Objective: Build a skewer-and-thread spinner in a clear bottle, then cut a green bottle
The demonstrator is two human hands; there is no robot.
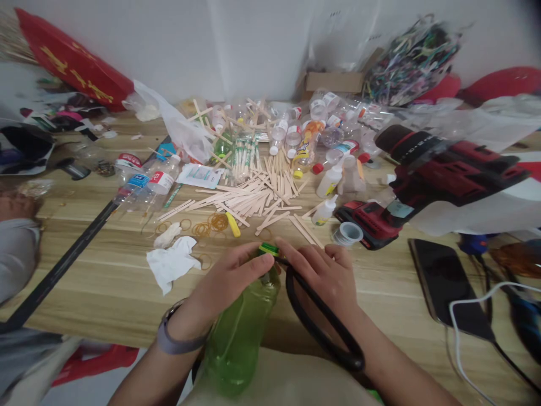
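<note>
My left hand (pixel 236 270) is closed around the neck of a green plastic bottle (pixel 240 332). The bottle stands tilted against my body, its green cap (pixel 269 248) towards the table. Fingers of my right hand (pixel 323 273) curl close beside the cap, gripping what look like black-handled scissors (pixel 323 321). One long handle loop hangs down towards my right forearm; the blades are hidden behind my fingers and the bottle neck.
Loose wooden sticks (pixel 262 194) spread across the table, with plastic bottles (pixel 306 146) behind them. A cordless drill (pixel 443 175) and a phone (pixel 448 287) lie right. Rubber bands (pixel 211 224), a yellow-handled object (pixel 233 224) and tissue (pixel 173 262) sit ahead. Another person's arm (pixel 17 248) rests left.
</note>
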